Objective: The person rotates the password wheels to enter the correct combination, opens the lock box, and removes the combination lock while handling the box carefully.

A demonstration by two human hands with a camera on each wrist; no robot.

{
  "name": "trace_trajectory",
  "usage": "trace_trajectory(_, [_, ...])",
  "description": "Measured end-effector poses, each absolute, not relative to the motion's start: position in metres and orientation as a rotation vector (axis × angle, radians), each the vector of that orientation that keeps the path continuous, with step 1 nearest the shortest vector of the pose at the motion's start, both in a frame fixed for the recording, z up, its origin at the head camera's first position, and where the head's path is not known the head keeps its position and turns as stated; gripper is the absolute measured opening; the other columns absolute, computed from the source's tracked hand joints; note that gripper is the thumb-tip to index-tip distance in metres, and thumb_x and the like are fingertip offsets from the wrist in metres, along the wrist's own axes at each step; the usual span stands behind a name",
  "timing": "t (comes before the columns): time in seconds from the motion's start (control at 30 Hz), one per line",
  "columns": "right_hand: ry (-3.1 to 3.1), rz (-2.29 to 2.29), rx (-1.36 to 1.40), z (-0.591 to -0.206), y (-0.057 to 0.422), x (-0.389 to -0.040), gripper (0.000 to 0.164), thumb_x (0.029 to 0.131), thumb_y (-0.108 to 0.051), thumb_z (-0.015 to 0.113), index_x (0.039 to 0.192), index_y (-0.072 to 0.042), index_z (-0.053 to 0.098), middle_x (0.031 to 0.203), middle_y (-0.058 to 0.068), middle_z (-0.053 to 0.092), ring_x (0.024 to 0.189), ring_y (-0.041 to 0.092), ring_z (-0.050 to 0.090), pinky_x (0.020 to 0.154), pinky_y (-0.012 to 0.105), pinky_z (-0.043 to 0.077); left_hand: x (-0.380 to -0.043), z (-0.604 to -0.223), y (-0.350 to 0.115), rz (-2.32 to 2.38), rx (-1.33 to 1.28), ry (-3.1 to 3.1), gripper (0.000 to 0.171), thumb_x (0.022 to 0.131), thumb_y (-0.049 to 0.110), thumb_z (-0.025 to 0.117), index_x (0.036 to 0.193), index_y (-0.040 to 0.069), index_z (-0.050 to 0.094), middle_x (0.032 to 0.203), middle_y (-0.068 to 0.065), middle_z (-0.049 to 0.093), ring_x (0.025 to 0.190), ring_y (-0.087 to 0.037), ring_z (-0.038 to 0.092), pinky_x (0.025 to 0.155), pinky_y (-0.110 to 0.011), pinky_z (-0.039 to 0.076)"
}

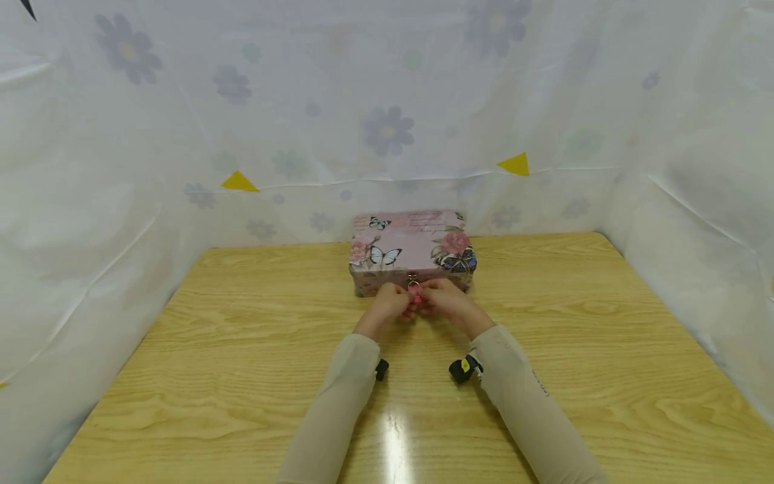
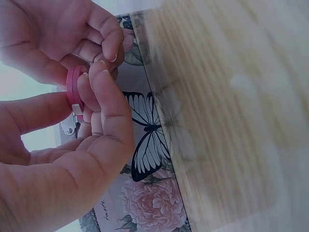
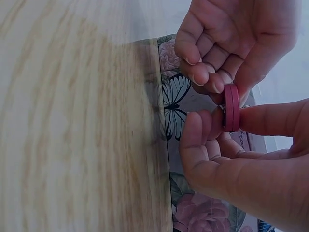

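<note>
A pink box [image 1: 417, 235] printed with butterflies and roses has its lid down. At its front clasp hangs a small round pink-red padlock [image 1: 416, 294], its metal shackle up at the clasp. My left hand [image 1: 389, 304] pinches one side of the padlock between thumb and fingers. From the other side my right hand [image 1: 450, 302] pinches it too, with the fingertips of both hands nearly meeting. In the right wrist view, the padlock [image 3: 231, 108] is seen edge-on between the thumbs and fingers. The fingers hide part of its body, and whether the shackle is locked is unclear.
The box stands on a wood-grain table [image 1: 254, 376] near its back edge, close to a white flowered curtain [image 1: 387, 81]. Yellow triangles [image 1: 515, 164] mark the curtain. Black wrist straps [image 1: 463, 370] sit below the sleeves.
</note>
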State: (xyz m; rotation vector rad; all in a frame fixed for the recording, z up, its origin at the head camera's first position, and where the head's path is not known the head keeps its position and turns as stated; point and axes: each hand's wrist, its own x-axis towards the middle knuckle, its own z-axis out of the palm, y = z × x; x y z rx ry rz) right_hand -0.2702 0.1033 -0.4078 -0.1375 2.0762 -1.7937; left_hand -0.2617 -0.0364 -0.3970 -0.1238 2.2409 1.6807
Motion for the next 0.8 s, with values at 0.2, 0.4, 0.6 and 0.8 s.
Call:
trace_trajectory(0.2, [2.064,-1.796,-0.127,-0.4083,0.1029,-0.2712,0.032,0.101,-0.003,0.040,0.124,0.017,0.049,0.100,0.011,0.060,0.080,0.012,0.059,0.083,0.034,0.052,-0.2612,-0.3962,-0.0356,1.673,-0.117,2.261,0.022,0.097,0.004,0.049,0.091,-0.012,0.063,0.072,-0.009,0.058,0.059,-0.015,0.058,0.066,-0.033,0.056])
trace_trajectory(0.4, [2.056,-1.799,-0.128,-0.4095,0.1032,-0.2719,0.031,0.101,-0.004,0.039,0.123,0.017,0.049,0.098,0.010,0.060,0.079,0.012,0.058,0.082,0.034,0.052,-0.2615,-0.3970,-0.0355,1.674,-0.106,2.264,0.022,0.096,0.002,0.049,0.093,-0.014,0.063,0.074,-0.010,0.059,0.059,-0.016,0.059,0.067,-0.034,0.056])
trace_trajectory(0.6, [2.063,-1.801,-0.135,-0.4088,0.1062,-0.2720,0.033,0.102,-0.005,0.040,0.124,0.017,0.049,0.098,0.009,0.062,0.083,0.014,0.061,0.088,0.038,0.051,-0.2625,-0.3965,-0.0368,1.647,-0.100,2.279,0.024,0.098,0.006,0.049,0.097,-0.013,0.064,0.079,-0.012,0.061,0.062,-0.017,0.061,0.070,-0.034,0.056])
trace_trajectory(0.8, [2.067,-1.803,-0.128,-0.4082,0.1112,-0.2719,0.035,0.102,-0.005,0.040,0.126,0.018,0.048,0.103,0.012,0.062,0.087,0.018,0.062,0.088,0.039,0.051,-0.2608,-0.3960,-0.0378,1.656,-0.102,2.272,0.024,0.098,0.005,0.049,0.097,-0.014,0.064,0.075,-0.010,0.060,0.060,-0.016,0.060,0.069,-0.035,0.056])
